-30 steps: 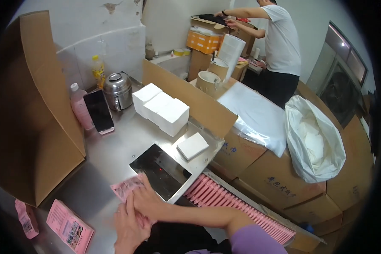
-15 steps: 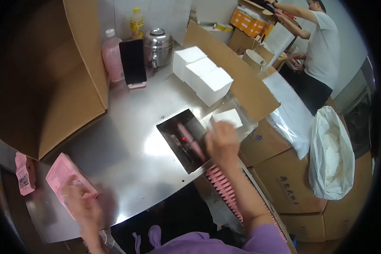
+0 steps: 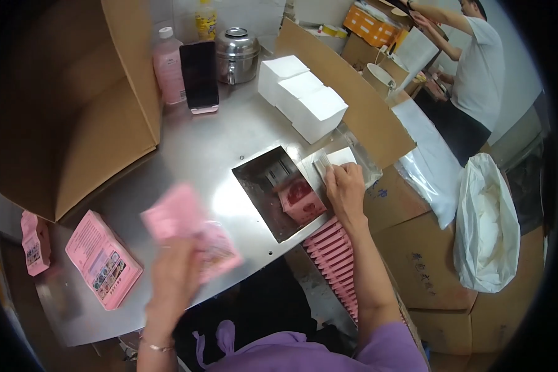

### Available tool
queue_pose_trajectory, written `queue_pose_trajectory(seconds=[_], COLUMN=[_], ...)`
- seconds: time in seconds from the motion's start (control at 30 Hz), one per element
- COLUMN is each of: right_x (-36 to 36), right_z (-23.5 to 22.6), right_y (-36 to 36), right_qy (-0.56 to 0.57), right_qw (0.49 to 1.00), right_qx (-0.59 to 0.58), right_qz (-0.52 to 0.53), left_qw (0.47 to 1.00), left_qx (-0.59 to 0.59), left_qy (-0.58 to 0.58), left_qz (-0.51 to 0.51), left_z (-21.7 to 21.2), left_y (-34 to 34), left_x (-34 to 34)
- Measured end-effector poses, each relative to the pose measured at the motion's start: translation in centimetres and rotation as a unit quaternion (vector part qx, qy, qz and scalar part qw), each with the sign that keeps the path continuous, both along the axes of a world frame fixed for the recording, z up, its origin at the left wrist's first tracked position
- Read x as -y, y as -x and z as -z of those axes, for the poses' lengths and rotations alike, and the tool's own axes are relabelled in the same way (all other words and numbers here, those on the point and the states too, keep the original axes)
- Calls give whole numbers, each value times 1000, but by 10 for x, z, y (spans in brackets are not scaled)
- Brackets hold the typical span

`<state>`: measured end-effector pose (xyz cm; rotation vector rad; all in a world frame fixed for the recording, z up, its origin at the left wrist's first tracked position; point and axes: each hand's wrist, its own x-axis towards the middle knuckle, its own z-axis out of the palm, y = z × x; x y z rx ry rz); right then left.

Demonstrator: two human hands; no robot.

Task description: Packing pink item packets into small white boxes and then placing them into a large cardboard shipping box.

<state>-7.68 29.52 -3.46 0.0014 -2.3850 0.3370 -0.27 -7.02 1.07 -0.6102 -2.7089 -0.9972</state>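
My left hand (image 3: 177, 270) is closed on a pink printed paper sheet (image 3: 175, 212) above the metal table; the sheet is smeared by motion, and its lower part looks glossy. On the table left of that hand lies a pile of pink printed leaflets (image 3: 104, 263). My right hand (image 3: 347, 189) pinches a thin whitish piece (image 3: 322, 166) at a small white stack (image 3: 341, 157), right of a square opening in the table. Inside the opening sits a pink box (image 3: 302, 199) with dark red pictures.
White boxes (image 3: 310, 105) stand by a cardboard flap (image 3: 347, 87). A phone on a stand (image 3: 198, 77), pink bottle (image 3: 168, 68) and steel pot (image 3: 237, 53) are at the back. A large carton (image 3: 127, 118) rises at left. A white bag (image 3: 487, 229) and another person (image 3: 477, 74) are at right.
My left hand has moved right from the leaflet pile with a pink sheet. A pink box now shows in the opening, where a blurred pink shape was. My right hand has shifted slightly right.
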Motion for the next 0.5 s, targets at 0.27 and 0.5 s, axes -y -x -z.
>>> queue_pose_trajectory(seconds=[0.27,0.5], right_x=[2,150], right_z=[-9,-46], right_y=[-1,-89], right_qy=[-9,-55], right_qw=[1000,867], right_qx=[-8,130], right_qz=[-5,-479], left_qw=[998,996], left_qx=[-62,-36], left_qy=[12,63], left_qz=[30,53], left_z=[31,8], left_y=[-2,3], left_x=[-34,-17])
